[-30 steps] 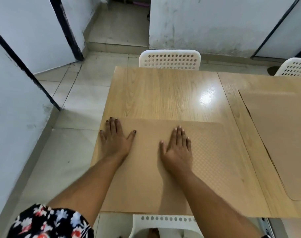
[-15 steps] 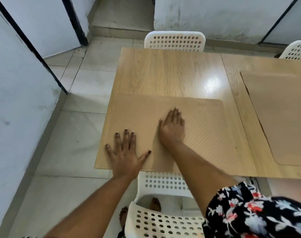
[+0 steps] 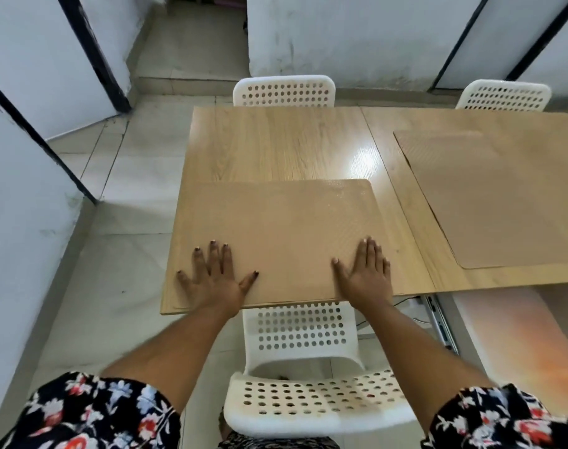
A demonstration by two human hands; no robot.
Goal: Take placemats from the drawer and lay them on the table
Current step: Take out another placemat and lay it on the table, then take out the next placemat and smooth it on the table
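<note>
left hand point(image 3: 213, 280): being pressed flat, fingers spread wide, nothing gripped; near-left corner of the mat.
right hand point(image 3: 367, 273): being pressed flat, open, nothing gripped; near-right part.
placemat point(image 3: 276, 228): being held on the table's point(image 3: 276, 144) near-left end, near edge at the table edge.
handling: judged thin, light, flexible, dimpled; likely slides on glossy wood. Best lifted by an edge or corner.
second placemat point(image 3: 490, 196): lying well apart, right.
chair point(image 3: 308, 403): below.

I see a tan placemat point(image 3: 276, 228) with a fine dotted texture on my light oak-grain table point(image 3: 276, 140), a second tan placemat point(image 3: 490, 196), white perforated chairs point(image 3: 284, 92), and black sleeves point(image 3: 91, 413) with red-and-white flowers.
</note>
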